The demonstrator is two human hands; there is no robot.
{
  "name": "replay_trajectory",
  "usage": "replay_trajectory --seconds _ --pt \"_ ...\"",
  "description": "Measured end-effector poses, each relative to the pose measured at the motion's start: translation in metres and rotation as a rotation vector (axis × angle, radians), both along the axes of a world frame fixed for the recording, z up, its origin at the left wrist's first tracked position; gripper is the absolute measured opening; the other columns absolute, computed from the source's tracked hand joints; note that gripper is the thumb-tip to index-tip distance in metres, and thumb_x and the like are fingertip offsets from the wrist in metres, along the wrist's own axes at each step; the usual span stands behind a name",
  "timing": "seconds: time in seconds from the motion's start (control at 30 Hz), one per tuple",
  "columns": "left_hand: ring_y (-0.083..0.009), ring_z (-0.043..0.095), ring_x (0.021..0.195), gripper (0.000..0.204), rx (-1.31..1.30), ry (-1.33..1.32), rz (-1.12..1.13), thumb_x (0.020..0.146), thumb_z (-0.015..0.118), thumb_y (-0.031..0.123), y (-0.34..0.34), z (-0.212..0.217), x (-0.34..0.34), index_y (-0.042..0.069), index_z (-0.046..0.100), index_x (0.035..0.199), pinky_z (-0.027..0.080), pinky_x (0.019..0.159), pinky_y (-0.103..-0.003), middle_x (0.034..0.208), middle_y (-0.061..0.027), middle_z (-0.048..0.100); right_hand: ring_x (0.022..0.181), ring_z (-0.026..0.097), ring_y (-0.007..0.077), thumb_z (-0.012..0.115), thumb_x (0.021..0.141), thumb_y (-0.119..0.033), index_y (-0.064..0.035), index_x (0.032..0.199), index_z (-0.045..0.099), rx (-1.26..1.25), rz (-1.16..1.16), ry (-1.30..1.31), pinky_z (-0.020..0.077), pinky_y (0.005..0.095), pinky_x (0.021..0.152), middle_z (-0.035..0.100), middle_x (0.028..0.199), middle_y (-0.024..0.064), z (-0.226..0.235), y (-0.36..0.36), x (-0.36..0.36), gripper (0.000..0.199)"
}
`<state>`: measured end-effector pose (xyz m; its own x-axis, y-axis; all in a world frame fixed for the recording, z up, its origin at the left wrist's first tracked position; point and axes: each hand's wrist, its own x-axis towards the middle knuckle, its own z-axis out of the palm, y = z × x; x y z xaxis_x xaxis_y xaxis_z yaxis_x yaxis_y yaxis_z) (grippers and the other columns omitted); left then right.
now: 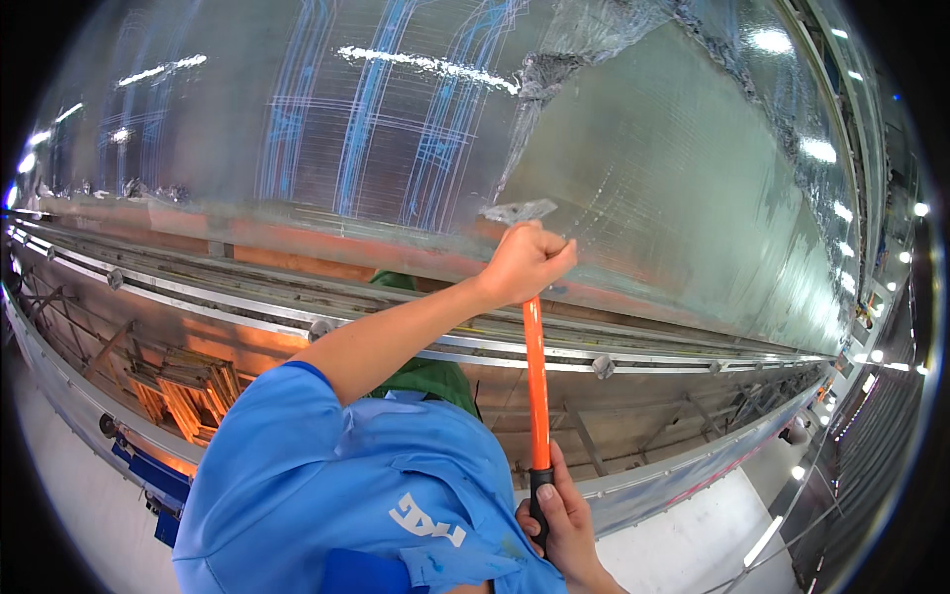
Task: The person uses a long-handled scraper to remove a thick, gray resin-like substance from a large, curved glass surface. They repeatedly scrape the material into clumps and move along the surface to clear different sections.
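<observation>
A long scraper with an orange shaft (535, 376) and a flat metal blade (520, 211) is pressed against a big silvery curved panel (683, 188). My left hand (524, 262) grips the shaft just under the blade, the arm reaching up in a blue sleeve. My right hand (566, 520) is closed on the black grip at the shaft's lower end. Clear film with blue streaks (376, 129) covers the panel's left part. Right of the blade the panel is bare, edged by crinkled film (554, 69).
Below the panel run metal rails with bolts (601, 366) and a framework of struts. A stack of wooden pieces (188, 386) lies at the left, with a blue stand (148, 475) beneath. Something green (426, 376) shows behind my left arm. Pale floor (693, 525) lies lower right.
</observation>
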<state>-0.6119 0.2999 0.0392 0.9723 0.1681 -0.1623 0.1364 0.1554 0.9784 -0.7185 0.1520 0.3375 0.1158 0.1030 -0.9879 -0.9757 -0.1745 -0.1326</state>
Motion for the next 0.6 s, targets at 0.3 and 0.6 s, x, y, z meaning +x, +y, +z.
replay_trajectory --seconds 0.3,0.6 --pt "-0.0199 0.024 0.051 0.048 -0.011 0.044 -0.101 0.097 0.063 0.015 0.085 0.006 0.154 0.000 0.038 0.059 0.041 0.066 -0.037 0.051 -0.0106 0.031 0.045 0.038 0.0103 0.049 0.110 -0.032 -0.0296 0.167 0.011 0.011 -0.137 0.004 0.0354 0.0235 0.040 0.043 0.067 0.0042 -0.013 0.084 0.126 0.069" --pt "-0.0137 0.029 0.053 0.043 0.003 -0.008 -0.127 0.091 0.063 0.019 0.141 -0.005 0.313 -0.003 0.039 0.063 0.034 0.052 -0.038 0.053 -0.0069 0.031 0.044 0.039 0.0095 0.047 0.111 -0.035 -0.0289 0.167 0.011 0.069 -0.107 -0.131 0.0365 0.0246 0.040 0.043 0.067 0.0014 -0.036 0.138 0.259 0.067"
